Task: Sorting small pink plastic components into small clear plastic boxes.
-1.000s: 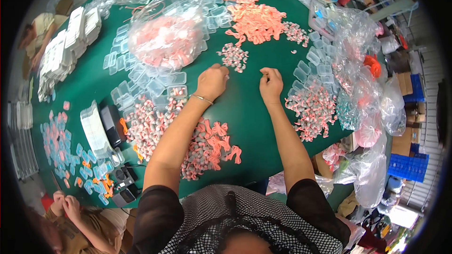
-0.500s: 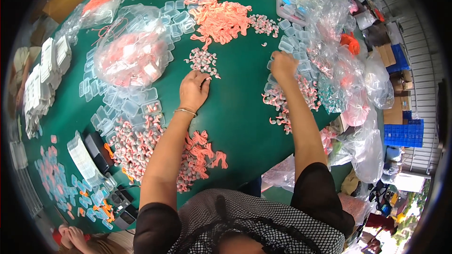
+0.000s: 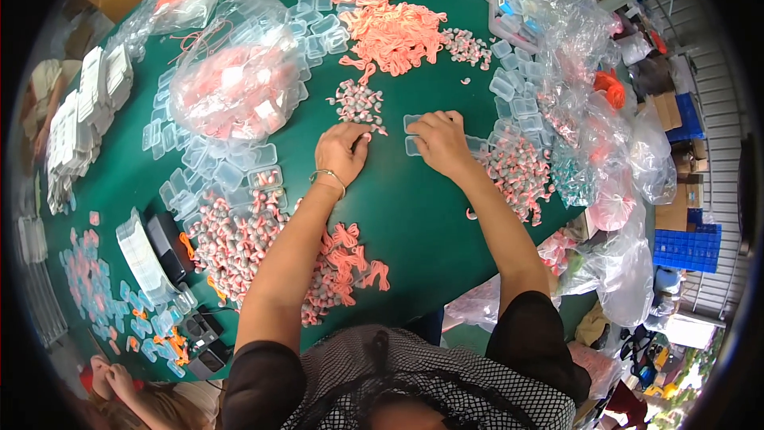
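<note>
My left hand (image 3: 342, 151) rests at the near edge of a small pile of grey and pink curved pieces (image 3: 356, 101). Its thumb and fingers are pinched together; whatever they hold is hidden. My right hand (image 3: 440, 142) grips a clear plastic box (image 3: 411, 146) over the middle of the green table. Its fingers cover most of the box. Beyond the small pile lies a heap of coral cord bundles (image 3: 390, 36). Beside my right wrist spreads a larger pile of the grey and pink pieces (image 3: 521, 175).
A big clear bag (image 3: 235, 95) of pink items sits left, among clear boxes (image 3: 211, 163). A large heap of pieces (image 3: 231, 239) lies by my left forearm, with coral cords (image 3: 350, 259) nearby. Plastic bags (image 3: 573, 40) crowd the right edge. Another person's hands (image 3: 111, 378) show lower left.
My right hand has moved left from the boxes at the right toward the middle, bringing a clear box with it. My left hand stays pinched by the small pile. The whole view has shifted slightly.
</note>
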`<state>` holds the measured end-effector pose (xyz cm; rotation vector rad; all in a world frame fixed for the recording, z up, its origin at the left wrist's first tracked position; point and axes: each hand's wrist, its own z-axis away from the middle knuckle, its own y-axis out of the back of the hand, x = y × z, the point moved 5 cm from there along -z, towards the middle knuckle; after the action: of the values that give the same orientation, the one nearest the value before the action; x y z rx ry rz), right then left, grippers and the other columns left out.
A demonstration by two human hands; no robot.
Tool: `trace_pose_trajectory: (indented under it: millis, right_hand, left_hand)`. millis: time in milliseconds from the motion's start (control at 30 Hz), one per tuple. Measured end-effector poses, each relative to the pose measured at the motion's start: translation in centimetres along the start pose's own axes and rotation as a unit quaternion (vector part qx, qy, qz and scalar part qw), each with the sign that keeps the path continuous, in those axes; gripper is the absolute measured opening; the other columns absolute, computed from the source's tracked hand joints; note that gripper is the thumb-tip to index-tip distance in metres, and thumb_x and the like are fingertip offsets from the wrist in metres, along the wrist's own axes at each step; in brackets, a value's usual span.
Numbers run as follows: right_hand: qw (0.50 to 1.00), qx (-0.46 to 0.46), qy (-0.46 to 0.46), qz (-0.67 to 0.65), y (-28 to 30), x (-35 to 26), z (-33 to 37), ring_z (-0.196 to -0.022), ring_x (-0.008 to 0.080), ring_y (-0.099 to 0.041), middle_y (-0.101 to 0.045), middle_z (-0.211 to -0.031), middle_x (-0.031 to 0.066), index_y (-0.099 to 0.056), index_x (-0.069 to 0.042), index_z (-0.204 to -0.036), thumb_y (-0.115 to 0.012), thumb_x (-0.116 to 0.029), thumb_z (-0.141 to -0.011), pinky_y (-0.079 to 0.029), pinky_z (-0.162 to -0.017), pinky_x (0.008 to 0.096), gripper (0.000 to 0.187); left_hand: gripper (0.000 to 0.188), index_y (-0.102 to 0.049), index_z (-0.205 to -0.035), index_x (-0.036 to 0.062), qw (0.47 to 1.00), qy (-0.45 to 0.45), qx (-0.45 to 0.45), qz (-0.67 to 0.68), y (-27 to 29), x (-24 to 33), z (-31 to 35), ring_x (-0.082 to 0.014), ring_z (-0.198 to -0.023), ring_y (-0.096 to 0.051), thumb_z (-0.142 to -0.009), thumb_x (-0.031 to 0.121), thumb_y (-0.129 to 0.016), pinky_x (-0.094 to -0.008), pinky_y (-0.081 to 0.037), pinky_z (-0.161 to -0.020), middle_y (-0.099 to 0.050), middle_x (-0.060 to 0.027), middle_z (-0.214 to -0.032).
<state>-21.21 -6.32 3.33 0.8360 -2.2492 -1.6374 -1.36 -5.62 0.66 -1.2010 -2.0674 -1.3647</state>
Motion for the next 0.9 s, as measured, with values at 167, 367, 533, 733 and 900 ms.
trace_pose_trajectory:
  millis: [167,367,533,733,900]
  right_hand:
    - [0.98,0.156,-0.124,-0.008,1.5,8.5,-2.1,-0.083,0.0318,-0.059,-0.062,-0.086,0.0109,-0.065,-0.008,-0.088,-0.06,-0.007,-0.078,-0.048,-0.072,0.0434,0.012]
    - [0.951,0.03,-0.302,0.064,-0.8,15.5,-2.0,-0.077,0.0339,-0.062,-0.063,-0.085,0.0156,-0.068,-0.008,-0.087,-0.062,-0.013,-0.081,-0.051,-0.07,0.0443,0.01]
    - [0.904,0.087,-0.311,-0.281,0.0,8.6,0.5,-0.068,0.0238,-0.065,-0.066,-0.073,0.0102,-0.068,-0.007,-0.081,-0.065,-0.011,-0.078,-0.052,-0.063,0.034,0.006]
    - [0.931,0.108,-0.26,-0.232,0.5,1.1,3.7,-0.069,0.0207,-0.063,-0.066,-0.074,0.0038,-0.066,-0.009,-0.079,-0.07,-0.009,-0.074,-0.047,-0.065,0.0328,0.007]
    - [0.963,0.148,-0.22,-0.042,0.1,-0.8,4.3,-0.082,0.0199,-0.057,-0.063,-0.08,-0.0009,-0.064,-0.015,-0.078,-0.072,-0.016,-0.073,-0.034,-0.078,0.0376,0.01]
  left_hand:
    - [0.014,-0.065,-0.088,0.0085,1.0,0.017,0.0,-0.01,0.0,0.1,0.1,-0.0251,-0.068,-0.059,-0.075,0.005,-0.064,-0.0351,-0.047,-0.063,-0.064,-0.0074,-0.081]
    - [0.011,-0.065,-0.085,0.0085,1.0,-0.009,-0.002,0.005,-0.1,0.6,-0.2,-0.0237,-0.066,-0.058,-0.074,0.005,-0.065,-0.0334,-0.047,-0.061,-0.065,-0.0066,-0.08]
    - [0.007,-0.067,-0.081,0.0108,0.979,0.139,-0.038,0.147,-1.5,1.4,0.5,-0.0248,-0.078,-0.062,-0.075,0.01,-0.068,-0.0367,-0.047,-0.073,-0.067,-0.0041,-0.085]
    - [0.007,-0.067,-0.08,0.0103,0.997,0.039,-0.056,0.039,-5.1,4.9,-0.5,-0.0246,-0.081,-0.059,-0.074,0.014,-0.069,-0.0392,-0.044,-0.071,-0.06,-0.0039,-0.077]
    - [0.006,-0.067,-0.079,0.0087,0.998,0.013,-0.058,-0.035,-5.8,5.5,-0.5,-0.0265,-0.083,-0.058,-0.074,0.013,-0.066,-0.0393,-0.044,-0.07,-0.059,-0.0064,-0.08]
